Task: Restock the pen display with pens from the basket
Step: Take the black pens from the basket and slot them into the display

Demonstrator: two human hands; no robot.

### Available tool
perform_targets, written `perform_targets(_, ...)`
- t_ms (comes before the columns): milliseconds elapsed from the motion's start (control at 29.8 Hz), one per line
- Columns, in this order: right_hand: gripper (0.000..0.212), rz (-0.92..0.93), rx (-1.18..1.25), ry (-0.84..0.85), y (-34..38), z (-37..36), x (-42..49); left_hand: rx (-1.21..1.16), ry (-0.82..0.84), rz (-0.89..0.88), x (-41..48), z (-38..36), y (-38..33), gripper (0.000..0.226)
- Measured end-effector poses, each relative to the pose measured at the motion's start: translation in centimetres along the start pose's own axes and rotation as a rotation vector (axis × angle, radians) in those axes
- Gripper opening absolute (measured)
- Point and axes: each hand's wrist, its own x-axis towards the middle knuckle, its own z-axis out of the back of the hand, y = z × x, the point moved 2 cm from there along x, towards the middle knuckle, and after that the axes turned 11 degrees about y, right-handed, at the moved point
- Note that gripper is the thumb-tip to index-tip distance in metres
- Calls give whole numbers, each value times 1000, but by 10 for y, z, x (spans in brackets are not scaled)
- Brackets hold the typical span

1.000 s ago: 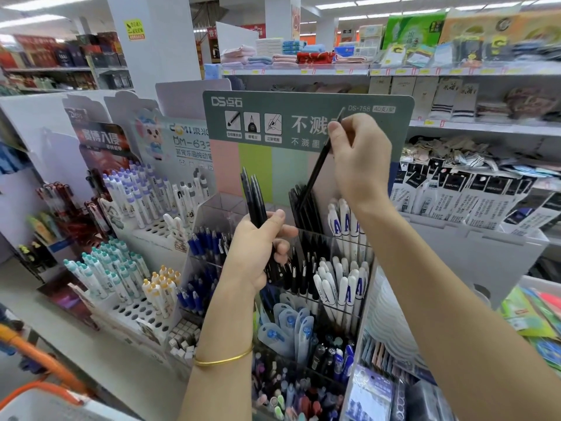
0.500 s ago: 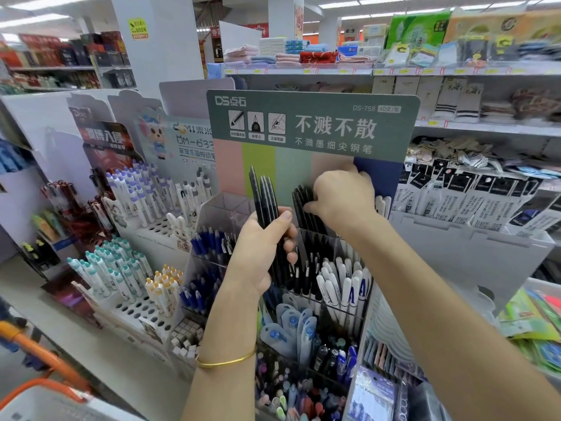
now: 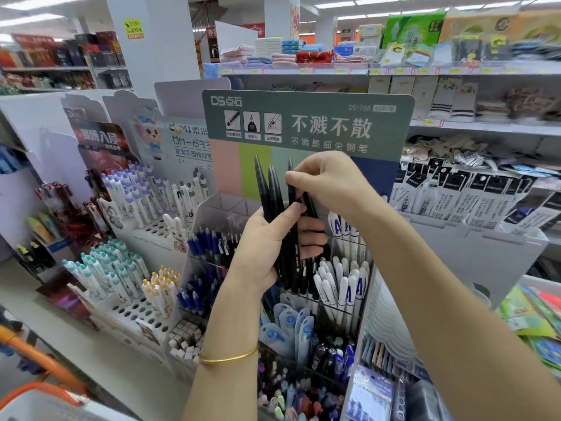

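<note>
A bundle of black pens (image 3: pixel 271 196) is gripped in the left hand (image 3: pixel 267 247), tips toward 12 o'clock. One pen (image 3: pixel 291 194) of it is pinched by the right hand (image 3: pixel 332 183), at 1 o'clock of the left.

We see a clear tiered pen display (image 3: pixel 230 208) beneath a green header card (image 3: pixel 306 123). Its compartments hold blue pens (image 3: pixel 203 241) at left, black pens (image 3: pixel 306 268) centrally and white pens (image 3: pixel 343 281) at right.
</note>
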Motion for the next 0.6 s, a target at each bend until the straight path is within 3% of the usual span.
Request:
perform_targets(302, 26, -36, 112, -256, -7, 7, 3, -148, -250, -8, 9, 13, 2, 12)
perform_targets(604, 19, 7, -131, -502, -9, 7, 0, 110, -325, -3, 8, 23, 10, 9)
